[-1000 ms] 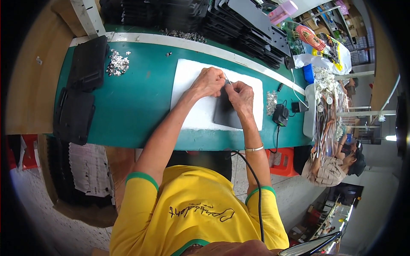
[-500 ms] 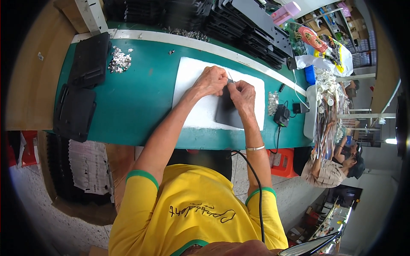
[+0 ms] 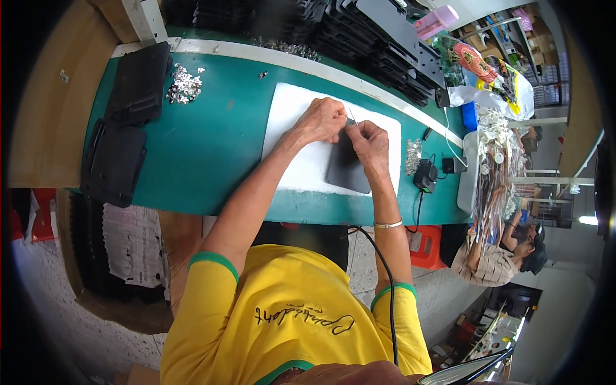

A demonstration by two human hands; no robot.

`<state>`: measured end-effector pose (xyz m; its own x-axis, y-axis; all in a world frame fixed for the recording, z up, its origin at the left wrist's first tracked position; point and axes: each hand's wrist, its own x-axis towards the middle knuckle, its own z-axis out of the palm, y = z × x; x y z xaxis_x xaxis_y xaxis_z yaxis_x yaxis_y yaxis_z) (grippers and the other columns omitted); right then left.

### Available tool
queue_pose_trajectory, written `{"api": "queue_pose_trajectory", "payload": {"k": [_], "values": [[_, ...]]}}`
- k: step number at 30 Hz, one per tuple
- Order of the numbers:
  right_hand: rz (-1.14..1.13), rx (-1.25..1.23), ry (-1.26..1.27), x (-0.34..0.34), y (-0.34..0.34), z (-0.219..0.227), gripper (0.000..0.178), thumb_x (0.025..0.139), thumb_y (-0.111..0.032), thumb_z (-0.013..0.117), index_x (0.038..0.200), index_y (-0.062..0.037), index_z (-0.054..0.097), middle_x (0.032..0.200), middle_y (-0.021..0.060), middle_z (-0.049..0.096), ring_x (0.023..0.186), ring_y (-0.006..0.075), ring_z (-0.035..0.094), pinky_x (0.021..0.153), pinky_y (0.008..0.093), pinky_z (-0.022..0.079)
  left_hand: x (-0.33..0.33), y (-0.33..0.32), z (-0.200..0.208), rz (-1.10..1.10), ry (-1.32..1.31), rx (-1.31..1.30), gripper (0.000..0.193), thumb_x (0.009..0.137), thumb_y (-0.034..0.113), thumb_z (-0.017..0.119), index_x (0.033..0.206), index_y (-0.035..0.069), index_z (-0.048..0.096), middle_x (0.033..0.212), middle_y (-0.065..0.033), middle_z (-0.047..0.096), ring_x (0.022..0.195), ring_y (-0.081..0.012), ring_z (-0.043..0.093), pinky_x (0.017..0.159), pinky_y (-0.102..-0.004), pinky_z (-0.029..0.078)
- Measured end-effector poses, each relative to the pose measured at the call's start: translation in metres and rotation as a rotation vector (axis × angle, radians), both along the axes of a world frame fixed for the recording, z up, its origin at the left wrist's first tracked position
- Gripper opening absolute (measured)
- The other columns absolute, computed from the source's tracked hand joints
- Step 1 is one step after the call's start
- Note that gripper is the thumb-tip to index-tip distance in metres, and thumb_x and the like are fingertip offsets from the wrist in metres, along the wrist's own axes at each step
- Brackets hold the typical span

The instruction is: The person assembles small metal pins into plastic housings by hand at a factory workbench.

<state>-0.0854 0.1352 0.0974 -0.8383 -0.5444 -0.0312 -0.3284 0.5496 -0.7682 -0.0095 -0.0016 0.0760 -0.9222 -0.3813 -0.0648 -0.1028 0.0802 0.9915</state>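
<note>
A dark grey flat panel [image 3: 347, 168] lies on a white foam sheet [image 3: 287, 168] in front of me. My left hand [image 3: 323, 120] is closed in a pinch above the panel's far left corner; what its fingertips hold is hidden. My right hand [image 3: 371, 146] grips the panel's far right edge, thumb pressed toward the fingers. Between the two hands a thin pale strip [image 3: 351, 114] sticks up past the panel's far edge. I cannot tell which hand has hold of it.
Small metal parts [image 3: 184, 86] lie heaped on the green table, near black plastic housings [image 3: 136, 83]. On the right are a bag of small parts [image 3: 413, 157], a black adapter [image 3: 425, 173] with cables, and a white bin [image 3: 470, 173]. Black panels [image 3: 385, 48] stand stacked beyond the rail. Another person [image 3: 491, 260] sits at the right.
The whole view has shifted slightly. Both hands keep nearly the same pose at the panel's far edge.
</note>
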Motion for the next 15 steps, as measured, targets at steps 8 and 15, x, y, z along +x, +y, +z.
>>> {"api": "queue_pose_trajectory", "payload": {"k": [8, 15], "values": [[0.114, -0.021, -0.145, -0.013, 0.003, 0.004, 0.021, 0.086, -0.016, 0.068, 0.068, -0.0045, 0.063, 0.06, -0.0082, 0.049, 0.054, 0.0014, 0.036, 0.048, 0.0217, 0.026, -0.002, 0.0, -0.002, -0.001, 0.016, 0.008, 0.016, 0.084, 0.006, 0.05, 0.085, -0.003, 0.063, 0.06, -0.0103, 0.064, 0.051, -0.0158, 0.064, 0.049, -0.0282, 0.053], [0.114, 0.014, -0.122, -0.01, 0.002, 0.004, 0.018, 0.084, -0.013, 0.07, 0.07, -0.004, 0.064, 0.06, -0.0082, 0.051, 0.055, 0.0013, 0.038, 0.048, 0.0204, 0.028, -0.001, 0.0, -0.001, -0.001, -0.002, 0.021, 0.016, 0.084, 0.007, 0.05, 0.084, -0.003, 0.063, 0.06, -0.0099, 0.064, 0.051, -0.0153, 0.063, 0.049, -0.0278, 0.053]]}}
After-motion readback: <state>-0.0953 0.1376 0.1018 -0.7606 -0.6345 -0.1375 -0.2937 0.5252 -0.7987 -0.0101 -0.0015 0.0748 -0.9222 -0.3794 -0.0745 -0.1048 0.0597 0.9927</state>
